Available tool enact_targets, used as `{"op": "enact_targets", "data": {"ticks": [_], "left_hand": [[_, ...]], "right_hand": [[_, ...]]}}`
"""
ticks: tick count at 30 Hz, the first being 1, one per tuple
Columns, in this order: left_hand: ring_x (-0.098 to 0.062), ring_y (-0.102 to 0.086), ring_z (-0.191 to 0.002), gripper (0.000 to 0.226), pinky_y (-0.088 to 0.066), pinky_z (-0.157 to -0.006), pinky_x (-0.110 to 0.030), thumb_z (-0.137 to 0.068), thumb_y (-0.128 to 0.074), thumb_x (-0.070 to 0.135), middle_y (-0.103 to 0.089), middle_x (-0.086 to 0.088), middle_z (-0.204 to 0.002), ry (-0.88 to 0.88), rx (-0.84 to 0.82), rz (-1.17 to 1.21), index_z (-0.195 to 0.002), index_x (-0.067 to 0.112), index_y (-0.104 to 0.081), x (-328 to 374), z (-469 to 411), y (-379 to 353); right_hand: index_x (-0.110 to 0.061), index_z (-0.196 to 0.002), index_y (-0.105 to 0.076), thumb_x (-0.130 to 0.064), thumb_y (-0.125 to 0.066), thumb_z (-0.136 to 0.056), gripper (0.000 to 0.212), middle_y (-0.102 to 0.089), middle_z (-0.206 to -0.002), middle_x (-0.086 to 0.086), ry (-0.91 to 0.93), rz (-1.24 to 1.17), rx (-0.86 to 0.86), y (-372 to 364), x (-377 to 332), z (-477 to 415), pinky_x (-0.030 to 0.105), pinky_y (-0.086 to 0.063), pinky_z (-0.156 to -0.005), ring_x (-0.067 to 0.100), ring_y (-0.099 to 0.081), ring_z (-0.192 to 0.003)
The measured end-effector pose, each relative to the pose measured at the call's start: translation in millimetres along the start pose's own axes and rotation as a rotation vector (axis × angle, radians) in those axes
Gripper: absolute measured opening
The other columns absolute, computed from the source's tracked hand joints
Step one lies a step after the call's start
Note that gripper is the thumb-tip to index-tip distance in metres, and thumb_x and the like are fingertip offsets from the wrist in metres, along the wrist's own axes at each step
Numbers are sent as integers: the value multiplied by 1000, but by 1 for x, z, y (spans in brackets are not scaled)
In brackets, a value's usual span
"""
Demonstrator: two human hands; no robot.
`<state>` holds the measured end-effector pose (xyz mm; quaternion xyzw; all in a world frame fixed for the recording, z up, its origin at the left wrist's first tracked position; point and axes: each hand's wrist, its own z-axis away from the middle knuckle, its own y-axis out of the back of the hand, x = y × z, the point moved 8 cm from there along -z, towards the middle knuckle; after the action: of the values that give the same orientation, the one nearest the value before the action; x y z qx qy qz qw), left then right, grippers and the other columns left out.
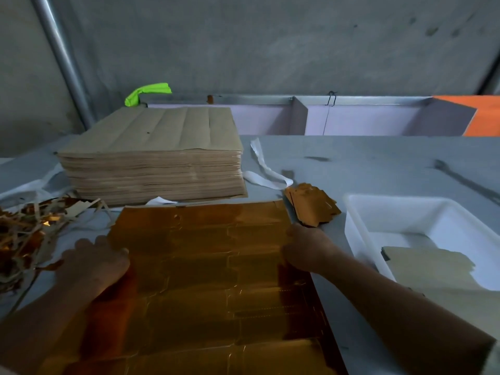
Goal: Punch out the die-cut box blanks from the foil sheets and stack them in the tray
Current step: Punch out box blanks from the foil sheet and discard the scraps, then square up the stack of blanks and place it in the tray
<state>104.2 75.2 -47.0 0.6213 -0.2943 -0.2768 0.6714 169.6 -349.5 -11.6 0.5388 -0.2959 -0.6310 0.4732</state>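
head | one foil sheet (pixel 205 266) flat on the bench (pixel 378 163) | my left grip (pixel 92 263) grasps its 9 o'clock edge, my right grip (pixel 305 250) its 3 o'clock edge | one tray (pixel 359 228) at 3 o'clock, one stack of blanks (pixel 427 263) inside | one brown sheet pile (pixel 154 158) at 12 o'clock

On my feed the person's body comes down to two bare hands and forearms, with very little clothing in shot. The left hand (pixel 94 263) shows me its back, the knuckles rounded, and a small pale spot near the thumb tip may be a nail; blur softens the rest. The left forearm (pixel 40 328) is uncovered right to the bottom edge of my picture. The right hand (pixel 305 249) is also seen from the back, its fingers too smeared for me to count. The right forearm (pixel 400 307) is bare along nearly its whole length. Only at the lower right corner does a thin pale grey-white fabric sleeve cuff (pixel 493 355) show. Both arms sit in dim shade.
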Motion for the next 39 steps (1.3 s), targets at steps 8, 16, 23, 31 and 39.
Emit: {"op": "enact_targets", "data": {"ticks": [8, 16, 23, 31, 39], "left_hand": [[-32, -35, -138, 65, -37, -108, -47, -95, -36, 63, -27, -10, -154, -395, 143, -22, -149, 30, -24, 100, 58, 27], [-31, -26, -145, 67, -23, -117, -48, -95, -30, 69, -22, -5, -159, -537, -8, 142, -152, 34, -24, 163, 81, -10], [-27, -25, -145, 69, -19, -119, -46, -93, -18, 73, -28, -1, -156, -530, 70, 143, -151, 37, -25, 155, 82, -25], [-26, -28, -143, 69, -21, -118, -45, -92, -18, 73, -30, 0, -154, -535, 103, 130, -150, 37, -27, 156, 82, -25], [-25, -30, -141, 70, -24, -116, -45, -90, -12, 75, -32, 0, -153, -536, 120, 114, -148, 39, -27, 156, 80, -28]], "right_hand": [[-17, -102, -52, -28, -53, -94, 14, -56, -96, 0, 49, 97, -8, 1, -2, -4, 29, -45, -72, 16, -53, -84], [-25, -90, -44, -27, -54, -96, 12, -49, -82, -7, 124, 136, -64, 0, -5, -4, 21, -42, -64, 8, -51, -73], [-15, -117, -51, -27, -56, -97, 24, -54, -91, -2, 143, 245, -142, 1, -8, -3, 28, -50, -78, 14, -57, -85], [-5, -117, -61, -18, -55, -99, 23, -63, -103, 7, 17, 534, -182, 15, 5, -25, 27, -50, -90, 20, -64, -107], [-6, -123, -61, -23, -58, -98, 30, -64, -119, 10, -17, 546, -203, 9, 24, -53, 28, -51, -92, 21, -64, -109]]}}
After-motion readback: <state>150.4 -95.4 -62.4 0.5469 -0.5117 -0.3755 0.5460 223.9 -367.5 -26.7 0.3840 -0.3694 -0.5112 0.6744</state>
